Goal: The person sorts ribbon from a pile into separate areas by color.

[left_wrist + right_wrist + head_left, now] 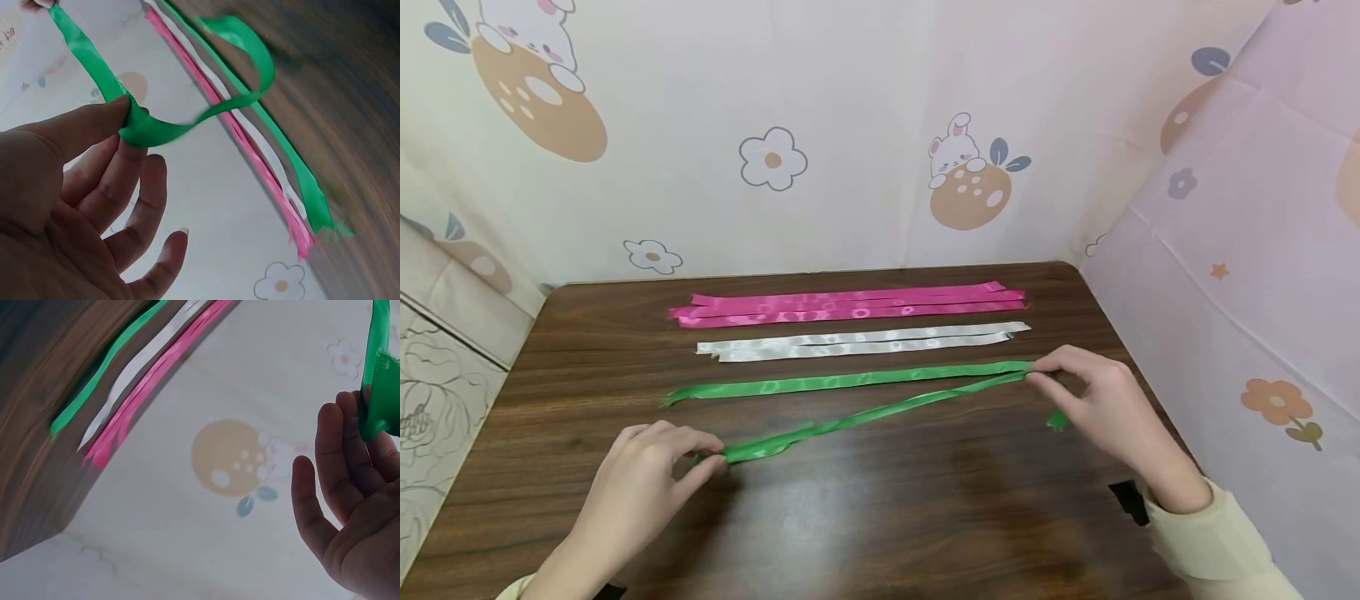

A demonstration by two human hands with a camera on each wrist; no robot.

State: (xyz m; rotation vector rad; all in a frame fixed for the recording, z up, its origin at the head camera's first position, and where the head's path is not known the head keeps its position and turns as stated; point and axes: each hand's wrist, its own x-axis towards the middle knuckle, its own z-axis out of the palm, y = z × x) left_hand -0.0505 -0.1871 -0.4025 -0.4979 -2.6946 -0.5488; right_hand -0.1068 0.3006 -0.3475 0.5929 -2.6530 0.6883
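A green satin ribbon (880, 412) stretches slantwise between both hands, above the table's near half. My left hand (651, 471) pinches it between thumb and fingertips near its left end. In the left wrist view a loose tail (265, 65) of this ribbon curls away past the fingers. My right hand (1105, 408) pinches the ribbon's other side, and a short green end (1057, 420) shows below those fingers. In the right wrist view the ribbon is folded at the fingertips. Another green ribbon (850, 381) lies flat just beyond the held one.
White ribbons (857, 343) lie side by side behind the flat green one. Farther back are several magenta ribbons (850, 307), along the far edge of the brown wooden table (850, 517). Patterned cloth (850, 100) hangs behind and at the right.
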